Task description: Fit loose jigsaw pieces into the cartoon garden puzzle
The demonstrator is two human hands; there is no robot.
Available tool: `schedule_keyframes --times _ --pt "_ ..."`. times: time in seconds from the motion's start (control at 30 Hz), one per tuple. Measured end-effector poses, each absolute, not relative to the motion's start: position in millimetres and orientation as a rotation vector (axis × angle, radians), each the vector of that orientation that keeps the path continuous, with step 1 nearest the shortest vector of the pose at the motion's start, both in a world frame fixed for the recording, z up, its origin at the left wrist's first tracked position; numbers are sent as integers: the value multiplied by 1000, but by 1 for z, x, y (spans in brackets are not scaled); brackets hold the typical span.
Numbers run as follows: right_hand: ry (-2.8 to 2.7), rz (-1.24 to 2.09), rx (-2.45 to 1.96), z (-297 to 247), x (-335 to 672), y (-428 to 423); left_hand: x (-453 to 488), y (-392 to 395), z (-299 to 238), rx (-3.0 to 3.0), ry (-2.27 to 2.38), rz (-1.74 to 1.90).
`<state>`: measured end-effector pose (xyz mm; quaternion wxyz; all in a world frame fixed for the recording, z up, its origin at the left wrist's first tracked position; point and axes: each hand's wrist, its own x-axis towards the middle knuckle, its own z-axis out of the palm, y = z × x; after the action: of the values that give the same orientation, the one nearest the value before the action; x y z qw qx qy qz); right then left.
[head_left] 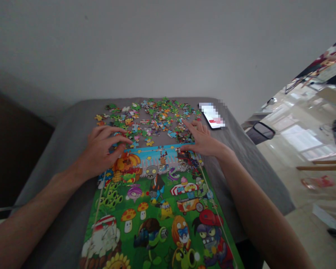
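A colourful cartoon puzzle board [156,209], green with a blue strip along its far edge, lies flat in front of me. Beyond it spreads a loose heap of jigsaw puzzle pieces [164,110]. My left hand [103,147] is at the board's far left corner, fingers bent and apart, near some pieces; nothing shows between them. Over the far right corner is my right hand [198,138], thumb on or just above the board's edge and index finger stretched toward the pieces. No piece is visible in its grip.
A grey cloth [70,130] covers the table, which stands against a pale wall [168,48]. A phone [212,115] with a lit, partly blurred screen lies right of the pieces. Past the table's right side are a shiny tiled floor [291,172] and wooden legs [322,168].
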<state>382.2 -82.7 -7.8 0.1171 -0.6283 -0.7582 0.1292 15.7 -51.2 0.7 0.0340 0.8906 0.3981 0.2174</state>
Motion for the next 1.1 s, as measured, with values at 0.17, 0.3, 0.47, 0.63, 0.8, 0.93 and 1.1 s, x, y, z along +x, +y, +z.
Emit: schedule_keyframes --times 0.17,0.3,0.47,0.63,0.8,0.93,1.1 --pt "-2223 446 -1858 -9 385 -81 15 -52 2 2737 1232 654" --pt "-2240 473 -1797 -10 387 -81 16 -52 3 2726 1250 660" --pt "-2237 498 -1829 -7 388 -81 16 -52 4 2727 1238 685" --pt "-2231 488 -1825 -9 389 -81 16 -52 5 2728 1244 669" --pt "-2193 438 -1775 -12 390 -78 15 -52 3 2728 1239 688" --pt "-2084 260 -1746 -11 387 -75 14 -51 2 2732 1236 697" --pt "-1945 6 -1760 -10 390 -73 14 -50 2 2736 1235 697"
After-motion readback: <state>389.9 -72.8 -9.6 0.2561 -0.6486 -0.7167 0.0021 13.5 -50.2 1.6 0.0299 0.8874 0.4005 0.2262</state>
